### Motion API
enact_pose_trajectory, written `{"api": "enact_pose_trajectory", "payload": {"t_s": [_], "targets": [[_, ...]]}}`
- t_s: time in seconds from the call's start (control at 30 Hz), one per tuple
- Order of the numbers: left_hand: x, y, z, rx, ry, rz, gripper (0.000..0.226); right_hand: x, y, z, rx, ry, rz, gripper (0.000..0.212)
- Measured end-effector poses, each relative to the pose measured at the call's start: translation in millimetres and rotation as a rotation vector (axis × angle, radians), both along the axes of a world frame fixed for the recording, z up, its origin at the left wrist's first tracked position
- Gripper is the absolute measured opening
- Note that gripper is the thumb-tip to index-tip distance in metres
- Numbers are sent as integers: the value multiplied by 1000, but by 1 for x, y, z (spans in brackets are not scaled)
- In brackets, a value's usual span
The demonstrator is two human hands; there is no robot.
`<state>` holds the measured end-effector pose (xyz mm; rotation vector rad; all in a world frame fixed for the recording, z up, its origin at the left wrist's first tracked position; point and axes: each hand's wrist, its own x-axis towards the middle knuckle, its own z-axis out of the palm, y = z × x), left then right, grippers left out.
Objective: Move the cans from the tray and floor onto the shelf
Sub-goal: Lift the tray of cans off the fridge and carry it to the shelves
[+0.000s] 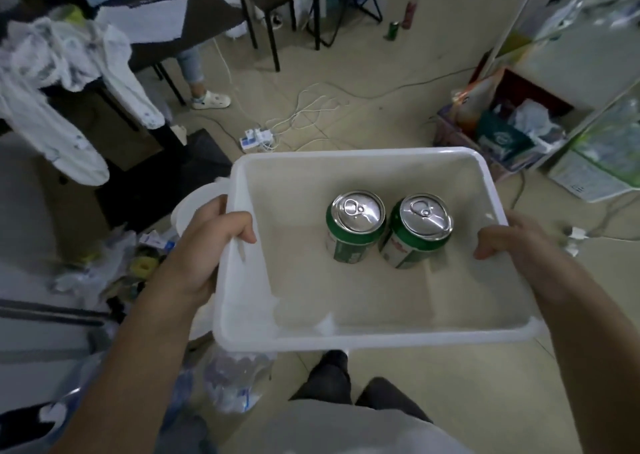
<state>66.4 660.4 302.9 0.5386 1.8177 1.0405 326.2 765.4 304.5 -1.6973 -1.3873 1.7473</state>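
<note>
I hold a white plastic tray (360, 162) level in front of me, above the floor. My left hand (211, 242) grips its left rim, thumb inside. My right hand (512, 239) grips its right rim. Two green cans with silver tops stand upright side by side in the tray, the left can (353, 228) touching the right can (417, 232). Far off on the floor, another green can (393, 30) stands next to a red can (409, 14). A white metal shelf (519, 13) holding bags rises at the right.
White cables and a power strip (258, 138) lie on the floor ahead. A dark table (194, 41) with white cloth stands at the left, a person's foot in a white shoe (211, 99) beside it. Bags and bottles litter the floor at my left. A box of packets (505, 124) sits under the shelf.
</note>
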Motion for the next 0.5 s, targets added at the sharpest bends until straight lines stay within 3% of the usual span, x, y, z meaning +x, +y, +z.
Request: {"api": "enact_pose_trajectory", "payload": {"t_s": [0.3,0.5], "targets": [[-25,184,10,29,-27,-181,47,-14,152,3,-19,31,-155,22],[-42,287,15,42,-14,-117,60,-34,269,15,63,42,-42,17]]}}
